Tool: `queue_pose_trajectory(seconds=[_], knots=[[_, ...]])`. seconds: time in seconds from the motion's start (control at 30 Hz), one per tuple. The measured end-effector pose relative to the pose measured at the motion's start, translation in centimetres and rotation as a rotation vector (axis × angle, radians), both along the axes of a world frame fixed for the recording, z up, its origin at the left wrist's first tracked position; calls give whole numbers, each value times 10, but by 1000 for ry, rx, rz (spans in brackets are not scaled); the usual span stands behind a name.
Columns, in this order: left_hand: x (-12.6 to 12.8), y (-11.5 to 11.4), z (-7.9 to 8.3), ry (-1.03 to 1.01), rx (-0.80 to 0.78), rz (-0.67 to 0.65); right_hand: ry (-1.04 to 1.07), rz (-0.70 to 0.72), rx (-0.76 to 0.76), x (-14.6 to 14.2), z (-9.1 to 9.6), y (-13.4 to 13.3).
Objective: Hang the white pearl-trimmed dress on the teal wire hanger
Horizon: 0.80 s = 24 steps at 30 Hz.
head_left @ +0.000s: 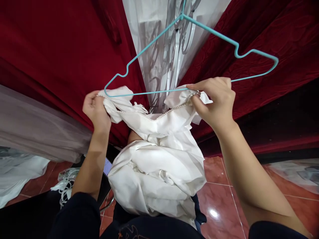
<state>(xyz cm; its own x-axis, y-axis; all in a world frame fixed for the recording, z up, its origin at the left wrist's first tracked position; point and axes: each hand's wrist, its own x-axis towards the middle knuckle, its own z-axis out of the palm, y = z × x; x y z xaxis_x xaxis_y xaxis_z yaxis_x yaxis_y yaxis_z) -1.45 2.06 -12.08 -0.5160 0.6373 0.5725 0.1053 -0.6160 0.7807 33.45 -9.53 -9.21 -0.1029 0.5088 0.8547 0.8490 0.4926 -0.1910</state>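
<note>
Both hands in my view, each working an edge of the same white garment (159,159).

Left hand (96,108): fingers curled closed, gripping one upper end of the garment. The lower left corner of a turquoise hanger (182,16) sits just beside this hand, in front of the cloth.

Right hand (215,99): thumb and index finger pinched on the other upper end, at the beads (171,110) that run along the neckline. The index fingertip meets the hanger's bottom bar, which passes behind the hand and shows again past it. I cannot tell whether the other fingers bear on the bar.

Garment position: upper edge stretched between the two hands, beaded line dipping to a V; the rest bunched over the lap. Hanger tilted, its hook end at the top of my view and cut off there.

Surroundings: red drape (62,49) to the left, more red to the right, a white curtain (149,36) between, with white scrollwork (175,56) before it. Below: reddish tiles (216,196). Near the left forearm, a lit screen (107,166) and a loose white cord (65,192).
</note>
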Motion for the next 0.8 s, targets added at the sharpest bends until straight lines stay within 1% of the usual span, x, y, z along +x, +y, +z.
queue_pose_trajectory(seconds=[0.03,0.07,0.1,0.17,0.2,0.27,0.33,0.4,0.53,0.6,0.63,0.7,0.73,0.8], knots=[[-6,11,9,-43,21,-7,3,-2,-2,-1,-1,0],[-10,22,20,-28,42,-13,10,-10,-13,-2,-1,-1],[-12,30,32,38,77,-18,18,-26,-33,-4,-2,-1],[-8,41,55,241,173,-21,30,-79,-86,-8,-2,-2],[-4,44,67,327,233,-22,30,-107,-115,-10,-2,-2],[5,46,86,437,373,-55,22,-145,-154,-13,-1,-4],[10,44,100,494,486,-62,12,-153,-166,-15,-1,-6],[6,38,107,531,520,-48,11,-153,-161,-15,0,-8],[-18,22,111,616,425,8,32,-144,-182,-14,1,-9],[-25,20,114,644,396,-7,49,-131,-199,-14,1,-9],[-24,21,115,656,407,-35,56,-125,-196,-15,0,-9],[-12,27,119,697,457,-70,64,-115,-172,-17,-1,-8],[-1,29,120,732,489,-81,64,-115,-154,-18,-2,-8],[23,32,123,798,501,-79,52,-125,-125,-20,-4,-8]])
